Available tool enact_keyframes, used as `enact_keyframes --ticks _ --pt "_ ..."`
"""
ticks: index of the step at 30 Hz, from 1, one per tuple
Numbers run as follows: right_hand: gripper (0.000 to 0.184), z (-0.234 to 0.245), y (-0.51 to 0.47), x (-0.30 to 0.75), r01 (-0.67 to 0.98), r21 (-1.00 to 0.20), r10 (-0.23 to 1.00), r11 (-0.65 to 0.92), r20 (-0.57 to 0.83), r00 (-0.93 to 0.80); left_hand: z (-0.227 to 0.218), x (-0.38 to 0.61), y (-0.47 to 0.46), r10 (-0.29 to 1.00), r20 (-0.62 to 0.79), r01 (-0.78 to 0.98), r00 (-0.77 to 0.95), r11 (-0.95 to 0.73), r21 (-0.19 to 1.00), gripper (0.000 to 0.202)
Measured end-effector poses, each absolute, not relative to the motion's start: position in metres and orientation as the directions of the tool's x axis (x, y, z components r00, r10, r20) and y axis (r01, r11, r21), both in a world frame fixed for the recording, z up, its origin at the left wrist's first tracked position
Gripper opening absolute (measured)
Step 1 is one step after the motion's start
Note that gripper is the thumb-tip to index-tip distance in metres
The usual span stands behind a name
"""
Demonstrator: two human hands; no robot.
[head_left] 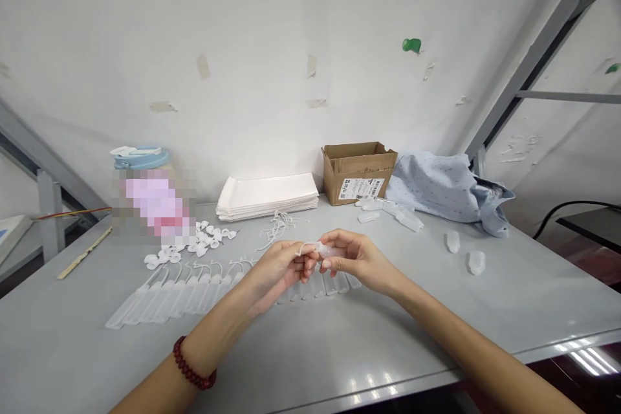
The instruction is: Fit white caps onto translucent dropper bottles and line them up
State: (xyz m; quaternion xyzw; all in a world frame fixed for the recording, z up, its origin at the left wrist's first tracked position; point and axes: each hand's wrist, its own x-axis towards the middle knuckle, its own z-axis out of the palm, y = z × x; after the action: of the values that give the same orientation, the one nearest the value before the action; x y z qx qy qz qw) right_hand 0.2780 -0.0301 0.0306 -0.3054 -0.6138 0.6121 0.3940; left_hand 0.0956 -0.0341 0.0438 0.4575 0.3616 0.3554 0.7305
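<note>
- Currently, a small translucent piece (330, 251) is held in front of the cardboard box (356, 176), on the person's side of it, between the tips of both hands.
- The right hand (358, 260) pinches the body of that piece between thumb and fingers; the piece lies at its fingertips, pointing toward the left hand.
- The left hand (287, 270) is pressed together at thumb and forefinger, pinching the other end, where a short white cord (305, 246) loops over the fingers. How exactly cord and piece meet is too small to tell.
- Forward of the box and to its left, a row of translucent sleeves (180, 297) lies side by side on the desk (388, 343), corded ends away from the person; the left hand and forearm cover part of the row.
- Left of the box and nearer the person sit a loose cord bundle (279, 225) and, farther left, a scatter of white caps (202, 242).
- Just left of the box is a stack of white paper (269, 195).
- Touching the box's right side, or nearly so, is a crumpled blue cloth (431, 189).
- At the box's front foot lies a group of loose clear pieces (407, 218); two more pieces (453, 241) rest apart, right of the box and closer to the person.
</note>
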Motion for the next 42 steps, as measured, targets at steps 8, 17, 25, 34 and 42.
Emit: enact_keyframes --ticks 8,17,25,34,42 --pt "0.032 0.029 -0.031 0.28 -0.095 -0.991 0.817 0.093 0.13 -0.562 0.041 0.096 -0.037 0.851 -0.22 -0.129 0.477 0.316 0.94 0.029" --pt "0.034 0.034 -0.034 0.277 -0.101 -0.995 0.852 -0.017 0.038 -0.522 0.038 0.102 -0.044 0.94 0.267 0.274 0.211 -0.319 0.907 0.017" --pt "0.034 0.033 -0.035 0.276 -0.118 -0.993 0.869 -0.003 0.056 -0.491 0.022 0.103 -0.045 0.621 0.728 0.501 0.292 -0.747 0.436 0.017" --pt "0.039 0.029 -0.036 0.275 -0.093 -0.994 0.918 0.053 0.085 -0.388 0.016 0.102 -0.044 0.447 0.766 0.532 0.462 -0.831 0.164 0.044" --pt "0.041 0.026 -0.036 0.274 0.033 -0.983 0.939 0.18 0.161 -0.304 0.022 0.103 -0.045 0.53 0.769 0.466 0.359 -0.815 0.344 0.034"
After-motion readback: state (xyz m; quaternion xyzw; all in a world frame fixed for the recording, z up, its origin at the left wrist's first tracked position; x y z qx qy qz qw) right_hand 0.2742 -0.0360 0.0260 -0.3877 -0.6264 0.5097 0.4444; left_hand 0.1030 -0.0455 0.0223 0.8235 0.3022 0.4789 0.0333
